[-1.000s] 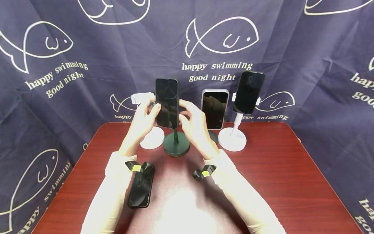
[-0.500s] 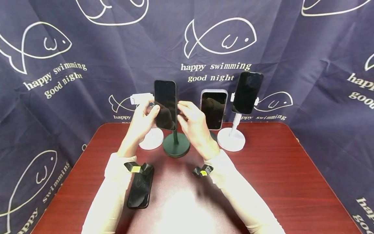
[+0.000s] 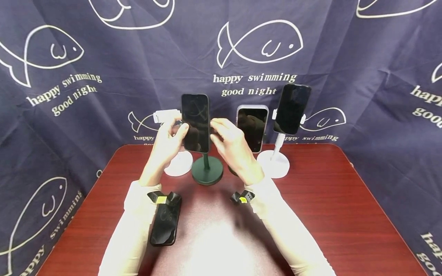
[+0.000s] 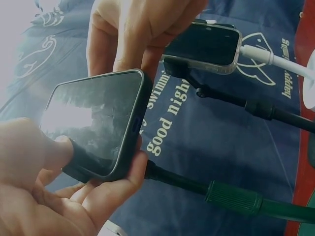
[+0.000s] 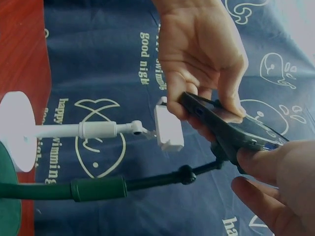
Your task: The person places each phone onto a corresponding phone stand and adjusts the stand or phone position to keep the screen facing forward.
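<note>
Black phone (image 3: 195,122) sits between the two hands, screen toward the wearer and nearly upright, at the top of the green stand (image 3: 207,170). The left hand (image 3: 167,142) grips its left edge: the thumb (image 4: 58,151) bends over onto the front, and the other fingers pass behind the back, so the gap between them is filled by the phone. In the left wrist view a dark clamp piece (image 4: 75,164) shows right by that thumb. The right hand (image 3: 230,140) is at the opposite edge, its thumb and forefinger bent and only a little apart. In the right wrist view one fingertip (image 5: 248,156) touches the phone's side while another lies slightly away from it; whether they pinch anything I cannot tell.

Below the phone, the green stand's pole drops to a round base on the red table (image 3: 345,211). Behind the left hand is a white stand (image 3: 178,165), its white holder (image 3: 167,115) level with the fingers. To the right of the right hand, a pale-framed phone (image 3: 253,129) is mounted upright, and beyond it a taller phone (image 3: 292,109) is held on a second white stand (image 3: 276,165). Another dark phone (image 3: 166,226) lies flat on the table by the left wrist. A blue curtain (image 3: 193,65) with fish outlines and lettering hangs behind everything.
</note>
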The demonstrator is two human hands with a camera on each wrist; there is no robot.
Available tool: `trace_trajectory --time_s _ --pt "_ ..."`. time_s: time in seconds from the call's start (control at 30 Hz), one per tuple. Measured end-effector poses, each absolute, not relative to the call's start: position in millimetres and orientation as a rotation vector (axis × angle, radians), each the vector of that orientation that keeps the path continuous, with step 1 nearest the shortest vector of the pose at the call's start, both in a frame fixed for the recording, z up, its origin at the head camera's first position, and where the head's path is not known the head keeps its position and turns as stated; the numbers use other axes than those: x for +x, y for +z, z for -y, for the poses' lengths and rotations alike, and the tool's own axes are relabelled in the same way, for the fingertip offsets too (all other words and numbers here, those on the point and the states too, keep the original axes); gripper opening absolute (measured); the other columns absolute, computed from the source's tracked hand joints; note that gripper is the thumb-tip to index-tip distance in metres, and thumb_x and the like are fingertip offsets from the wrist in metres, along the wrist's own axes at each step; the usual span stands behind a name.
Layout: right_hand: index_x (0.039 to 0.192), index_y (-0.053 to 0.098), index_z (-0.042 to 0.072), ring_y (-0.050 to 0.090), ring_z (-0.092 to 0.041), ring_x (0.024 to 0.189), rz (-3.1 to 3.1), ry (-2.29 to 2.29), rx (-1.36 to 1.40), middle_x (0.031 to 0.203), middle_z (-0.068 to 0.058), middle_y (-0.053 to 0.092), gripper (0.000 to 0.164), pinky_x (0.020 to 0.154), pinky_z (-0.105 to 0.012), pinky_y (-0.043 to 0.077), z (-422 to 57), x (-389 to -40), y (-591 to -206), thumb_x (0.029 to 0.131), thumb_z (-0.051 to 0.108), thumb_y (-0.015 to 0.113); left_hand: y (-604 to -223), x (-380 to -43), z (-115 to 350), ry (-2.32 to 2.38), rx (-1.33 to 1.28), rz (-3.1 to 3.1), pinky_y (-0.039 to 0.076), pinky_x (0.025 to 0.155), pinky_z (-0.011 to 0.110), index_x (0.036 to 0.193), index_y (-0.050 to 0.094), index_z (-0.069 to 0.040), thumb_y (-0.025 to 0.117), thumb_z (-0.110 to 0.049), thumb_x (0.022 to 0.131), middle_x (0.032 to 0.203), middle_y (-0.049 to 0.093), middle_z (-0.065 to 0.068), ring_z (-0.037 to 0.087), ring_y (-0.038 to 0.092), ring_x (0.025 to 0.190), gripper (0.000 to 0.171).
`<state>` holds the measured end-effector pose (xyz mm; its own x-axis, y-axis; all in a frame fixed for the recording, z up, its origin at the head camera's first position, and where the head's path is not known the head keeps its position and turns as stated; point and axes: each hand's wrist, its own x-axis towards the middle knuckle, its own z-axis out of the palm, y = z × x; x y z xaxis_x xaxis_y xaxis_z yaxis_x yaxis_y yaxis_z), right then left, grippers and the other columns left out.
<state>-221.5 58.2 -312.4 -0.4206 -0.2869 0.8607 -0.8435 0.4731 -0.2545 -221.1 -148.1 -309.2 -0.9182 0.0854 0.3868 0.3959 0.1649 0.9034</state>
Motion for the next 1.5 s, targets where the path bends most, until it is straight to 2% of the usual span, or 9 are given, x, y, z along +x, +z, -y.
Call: trace_trajectory --time_s 0.13,0.43,0.67,0.93,1.1,1.27,1.37,1.5 --pt "0.111 0.067 -0.002 0.062 -0.018 0.096 1.952 0.894 0.966 0.111 -0.014 0.065 0.027 0.086 -0.028 0.054 -60.5 -221.2 -311.0 0.084 -0.003 0.071 -308.1 -219.9 150.0 -1.814 -0.465 2.205 0.056 0.049 0.030 0.128 0.049 -0.006 0.060 -0.023 0.098 0.082 0.065 0.005 0.015 0.059 0.056 0.036" --pt "0.112 0.065 -0.004 0.062 -0.019 0.099 1.953 0.851 0.977 0.112 -0.015 0.064 0.027 0.088 -0.026 0.053 -61.3 -218.5 -309.9 0.086 -0.003 0.068 -307.4 -219.0 152.9 -1.784 -0.500 2.190 0.058 0.052 0.034 0.126 0.050 -0.003 0.061 -0.020 0.097 0.083 0.066 0.011 0.019 0.065 0.060 0.036" --pt "0.113 0.064 -0.005 0.065 -0.020 0.091 1.944 0.848 0.970 0.112 -0.016 0.064 0.027 0.086 -0.025 0.054 -61.1 -218.1 -310.7 0.086 -0.004 0.066 -306.8 -218.6 152.5 -1.785 -0.497 2.188 0.058 0.054 0.036 0.126 0.050 -0.003 0.061 -0.021 0.097 0.089 0.066 0.017 0.020 0.069 0.066 0.036" --pt "0.114 0.064 -0.003 0.062 -0.018 0.097 1.961 0.810 0.962 0.114 -0.015 0.064 0.027 0.088 -0.025 0.053 -61.9 -216.9 -310.4 0.087 -0.002 0.066 -306.3 -217.2 153.2 -1.704 -0.451 2.224 0.059 0.054 0.038 0.127 0.051 -0.005 0.061 -0.023 0.097 0.093 0.066 0.025 0.020 0.069 0.067 0.036" --pt "0.115 0.065 -0.003 0.060 -0.019 0.106 1.955 0.777 0.953 0.114 -0.015 0.065 0.028 0.092 -0.027 0.051 -62.6 -216.0 -309.7 0.087 0.000 0.068 -304.4 -216.8 152.4 -1.632 -0.434 2.253 0.058 0.050 0.036 0.127 0.052 -0.007 0.062 -0.027 0.096 0.092 0.066 0.025 0.021 0.066 0.062 0.038" --pt "0.117 0.062 -0.005 0.061 -0.022 0.105 1.962 0.805 0.932 0.115 -0.017 0.063 0.030 0.093 -0.027 0.051 -59.5 -215.2 -310.7 0.087 -0.002 0.068 -303.1 -215.6 149.3 -1.591 -0.401 2.266 0.057 0.049 0.034 0.128 0.051 -0.009 0.062 -0.029 0.096 0.090 0.067 0.023 0.018 0.065 0.062 0.039" --pt "0.119 0.060 -0.004 0.063 -0.020 0.097 1.998 0.898 0.883 0.116 -0.018 0.062 0.031 0.087 -0.027 0.054 -55.2 -215.0 -313.8 0.088 -0.004 0.063 -301.0 -212.1 145.5 -1.559 -0.400 2.250 0.054 0.044 0.028 0.128 0.051 -0.006 0.061 -0.024 0.097 0.088 0.067 0.025 0.023 0.064 0.056 0.037" --pt "0.125 0.058 0.001 0.063 -0.018 0.100 2.084 1.096 0.740 0.118 -0.016 0.064 0.035 0.090 -0.035 0.053 -50.4 -210.7 -316.8 0.090 -0.004 0.052 -303.7 -211.7 142.6 -1.526 -0.376 2.240 0.050 0.041 0.025 0.129 0.052 -0.006 0.061 -0.025 0.097 0.091 0.068 0.024 0.027 0.061 0.049 0.038"
